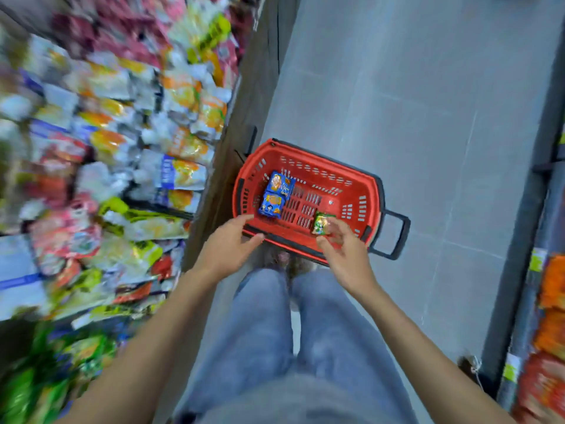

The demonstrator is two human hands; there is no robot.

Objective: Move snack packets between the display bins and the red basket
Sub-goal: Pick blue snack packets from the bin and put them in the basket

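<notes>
The right hand (342, 249) pinches a small glossy green packet (321, 224) over the slotted red plastic basket (365, 194). Two shiny blue packets (271, 205) lie inside it on the left. The left hand (229, 246) is spread.

This is looking like a shop aisle: display bins (255, 87) are brimming with snack packets (180, 175) along the left edge, a shelf (538, 240) is carrying orange packets (554, 283) at the right edge, and a red basket (351, 191) is sitting on the tiled floor (428, 117) between.
</notes>
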